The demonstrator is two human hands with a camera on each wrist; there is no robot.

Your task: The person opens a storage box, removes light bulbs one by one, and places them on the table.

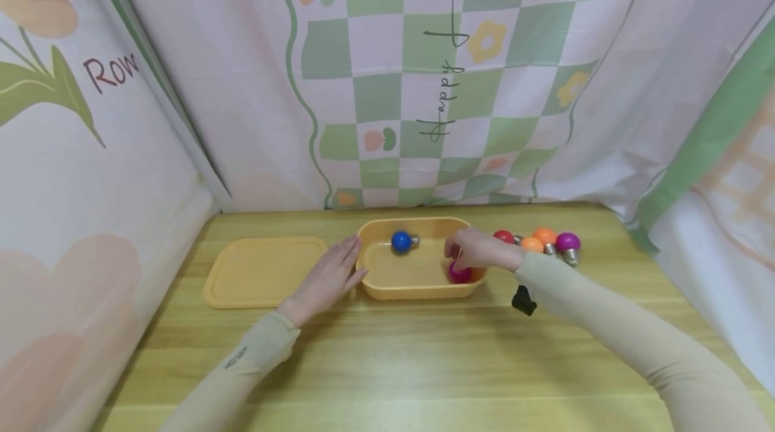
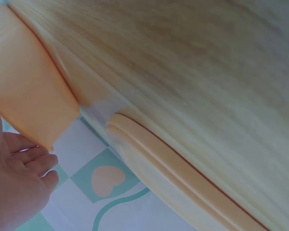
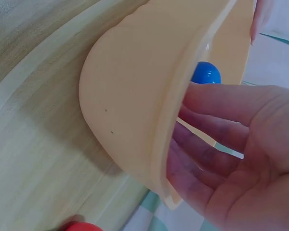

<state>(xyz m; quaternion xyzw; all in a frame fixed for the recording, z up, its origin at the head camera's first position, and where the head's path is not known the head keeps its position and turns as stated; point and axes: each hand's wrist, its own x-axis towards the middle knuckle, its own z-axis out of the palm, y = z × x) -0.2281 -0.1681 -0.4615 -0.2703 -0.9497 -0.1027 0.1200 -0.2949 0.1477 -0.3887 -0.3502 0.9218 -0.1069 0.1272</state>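
A yellow plastic bin (image 1: 418, 293) stands on the table, with a blue light bulb (image 1: 401, 241) lying inside near its back. My right hand (image 1: 481, 248) reaches over the bin's right end, its fingers curled at a purple light bulb (image 1: 460, 273) low in the bin. In the right wrist view the bin wall (image 3: 130, 91) hides the fingertips and that bulb, while the blue bulb (image 3: 207, 73) shows past the thumb. My left hand (image 1: 327, 274) rests its extended fingers against the bin's left rim; the left wrist view shows these fingers (image 2: 41, 163) at the rim.
Left of the bin lies a flat yellow lid (image 1: 260, 274). To the right are a red bulb (image 1: 503, 236), orange bulbs (image 1: 544, 236) and another purple bulb (image 1: 568, 242). A small black object (image 1: 523, 301) shows below the right wrist. A patterned curtain (image 1: 436, 82) hangs behind the table.
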